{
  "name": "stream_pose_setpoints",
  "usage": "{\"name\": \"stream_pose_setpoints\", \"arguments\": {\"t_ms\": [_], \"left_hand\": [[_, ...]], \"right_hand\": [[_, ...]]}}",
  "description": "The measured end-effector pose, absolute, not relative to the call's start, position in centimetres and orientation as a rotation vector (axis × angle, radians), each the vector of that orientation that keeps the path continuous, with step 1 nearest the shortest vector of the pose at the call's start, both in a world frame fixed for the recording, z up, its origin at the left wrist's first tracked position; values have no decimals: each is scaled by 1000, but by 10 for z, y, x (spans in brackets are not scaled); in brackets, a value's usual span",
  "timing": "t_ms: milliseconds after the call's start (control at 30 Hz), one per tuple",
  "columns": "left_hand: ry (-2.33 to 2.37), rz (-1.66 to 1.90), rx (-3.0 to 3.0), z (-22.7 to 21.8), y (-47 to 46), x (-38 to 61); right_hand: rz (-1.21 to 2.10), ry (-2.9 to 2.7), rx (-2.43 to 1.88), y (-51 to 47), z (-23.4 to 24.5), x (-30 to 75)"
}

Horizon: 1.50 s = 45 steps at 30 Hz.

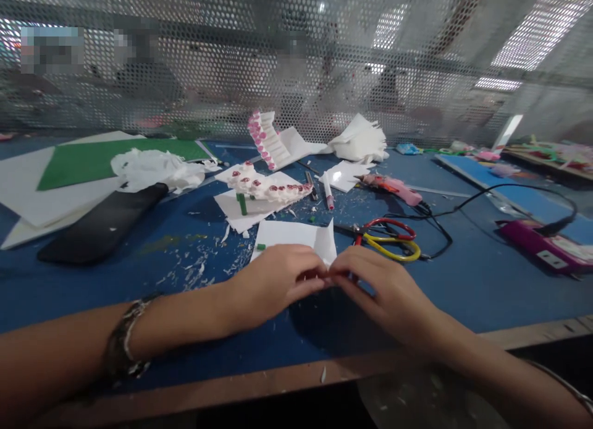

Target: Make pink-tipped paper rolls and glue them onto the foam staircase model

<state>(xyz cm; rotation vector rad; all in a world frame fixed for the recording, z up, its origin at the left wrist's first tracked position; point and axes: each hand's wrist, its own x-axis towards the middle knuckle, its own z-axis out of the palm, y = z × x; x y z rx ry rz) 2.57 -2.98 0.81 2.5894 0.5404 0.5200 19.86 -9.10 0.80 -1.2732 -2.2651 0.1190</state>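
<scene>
My left hand [273,284] and my right hand [389,293] meet fingertip to fingertip above the table's front part. Both are closed in a pinch; whatever they hold is too small to make out. Just behind them lies a folded white paper [291,234] with a short green piece [261,247] on it. Scissors [391,238] with red and yellow handles rest beyond my right hand. Farther back, a white craft piece with dark red dots [271,186] and a green peg [242,204] sits on paper. A marker [328,191] lies to its right.
A pink glue gun [393,188] has a cable running to a purple power strip [546,246]. On the left are a black phone-like slab [104,225], crumpled tissue [160,169] and a green sheet [92,160]. White scraps litter the blue table [472,287]. A perforated metal screen [259,58] stands behind.
</scene>
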Motion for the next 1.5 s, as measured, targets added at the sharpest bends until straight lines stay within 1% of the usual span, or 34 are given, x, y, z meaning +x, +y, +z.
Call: {"name": "stream_pose_setpoints", "arguments": {"t_ms": [100,233,400,500,733,1100,1200,1333,1500], "left_hand": [[686,649,2350,22,-18,19],[781,682,2096,34,-3,10],[727,811,1823,48,7,1],[671,831,1684,56,8,-4],[635,850,1459,57,16,-1],[538,906,1509,60,24,10],[571,949,1609,60,21,9],[629,980,1763,64,20,7],[664,972,1755,66,18,7]], "right_hand": [[168,-2137,-1286,-78,25,199],[140,-2163,-1183,-60,42,194],[52,-2219,-953,-37,58,176],[31,-2197,-865,-27,68,168],[102,-2115,-937,-16,74,168],[-93,-2152,-759,-6,70,178],[-132,-2098,-788,-10,66,173],[-102,-2060,-856,-17,67,168],[-75,-2057,-922,-20,70,168]]}}
